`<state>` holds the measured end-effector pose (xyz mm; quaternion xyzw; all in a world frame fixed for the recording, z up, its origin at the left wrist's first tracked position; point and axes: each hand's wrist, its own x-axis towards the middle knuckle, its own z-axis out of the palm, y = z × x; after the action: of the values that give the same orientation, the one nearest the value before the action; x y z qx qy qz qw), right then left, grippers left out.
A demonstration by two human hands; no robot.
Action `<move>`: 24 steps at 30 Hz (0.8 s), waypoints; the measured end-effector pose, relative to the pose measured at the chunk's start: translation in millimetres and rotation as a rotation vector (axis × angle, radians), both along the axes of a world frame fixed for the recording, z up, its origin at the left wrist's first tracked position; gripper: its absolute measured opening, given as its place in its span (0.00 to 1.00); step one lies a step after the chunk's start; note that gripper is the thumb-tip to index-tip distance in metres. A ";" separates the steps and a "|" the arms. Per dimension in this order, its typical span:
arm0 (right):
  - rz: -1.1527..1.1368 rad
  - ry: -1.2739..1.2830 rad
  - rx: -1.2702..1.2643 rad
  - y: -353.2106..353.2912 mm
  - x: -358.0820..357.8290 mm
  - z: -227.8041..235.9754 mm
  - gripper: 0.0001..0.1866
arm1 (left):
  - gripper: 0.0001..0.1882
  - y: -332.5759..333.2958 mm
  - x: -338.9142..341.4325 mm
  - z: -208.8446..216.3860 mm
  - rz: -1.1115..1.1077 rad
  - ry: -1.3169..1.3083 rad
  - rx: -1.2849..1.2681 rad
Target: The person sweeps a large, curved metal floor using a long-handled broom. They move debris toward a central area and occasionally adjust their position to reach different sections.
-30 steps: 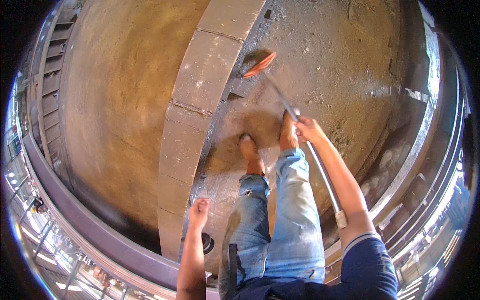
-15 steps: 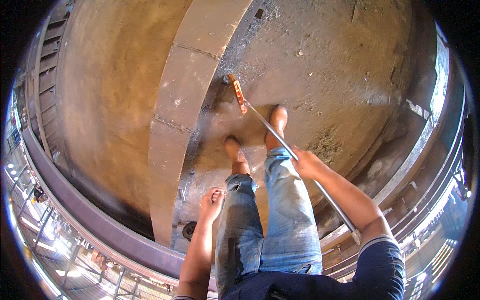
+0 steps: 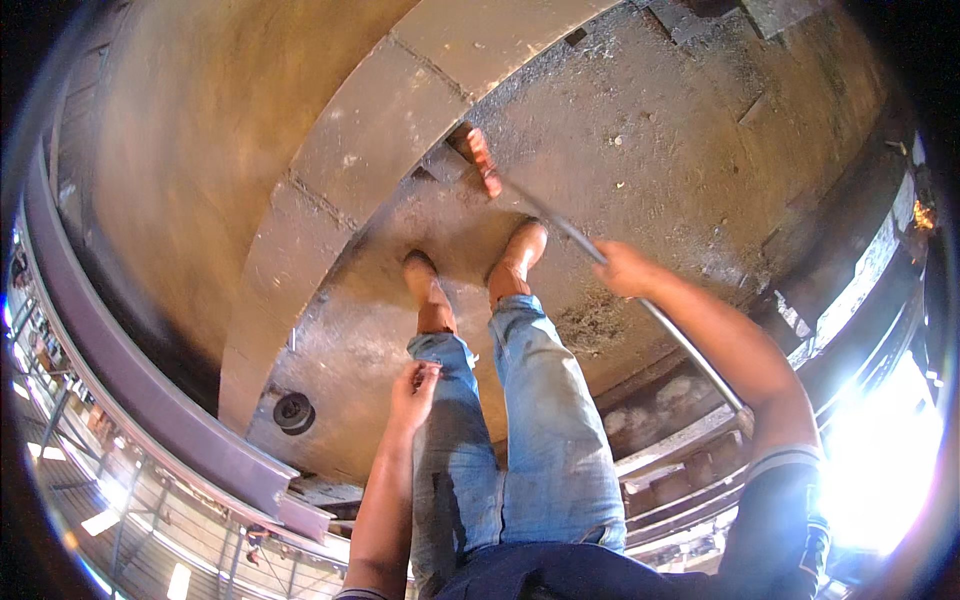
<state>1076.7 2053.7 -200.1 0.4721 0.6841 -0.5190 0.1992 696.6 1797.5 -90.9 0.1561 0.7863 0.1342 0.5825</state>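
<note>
Item one: right hand (image 3: 625, 270), between two and three o'clock of centre. Fingers closed around item two, a long, slim, grey metal pole (image 3: 572, 232), slanting from twelve o'clock down to four, its lower end beside the right forearm.

Item three: narrow, orange-red tool head (image 3: 484, 162), blurred, at the pole's upper end, twelve o'clock, near the band's edge; floor contact cannot be told.

Item four: left hand (image 3: 413, 393), at seven o'clock, over or beside the left knee of the faded blue jeans (image 3: 555, 410). Fingers curled inward; whether they pinch anything cannot be told.

Surroundings: broad, curved, brown band with seams (image 3: 330, 165), between ten and eleven o'clock; round black ring-shaped piece (image 3: 294, 412), eight o'clock, on the brown, grit-strewn floor (image 3: 660, 200); curved, purplish-grey rail (image 3: 130, 350), near nine; two feet (image 3: 525, 245) on the floor, between eleven and one, below the tool head.
</note>
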 end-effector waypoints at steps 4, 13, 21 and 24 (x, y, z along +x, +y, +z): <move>-0.066 -0.176 -0.129 51.5 11.5 78.9 0.27 | 0.09 -85.4 -26.3 2.6 0.301 -0.041 -0.003; -0.156 -0.193 -0.359 73.3 -41.1 32.3 0.27 | 0.09 -78.4 -17.3 -2.8 0.226 -0.023 0.054; 0.033 -0.146 -0.245 46.9 -30.1 33.3 0.27 | 0.10 -66.4 -27.7 -0.4 0.238 -0.031 0.019; -0.019 -0.168 -0.197 68.3 -24.0 28.5 0.27 | 0.10 -60.5 -34.3 1.1 0.249 -0.021 0.070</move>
<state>1052.7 2122.0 -171.7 0.4985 0.6061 -0.5442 0.2966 662.4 1737.0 -89.9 0.0760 0.7884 0.2345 0.5637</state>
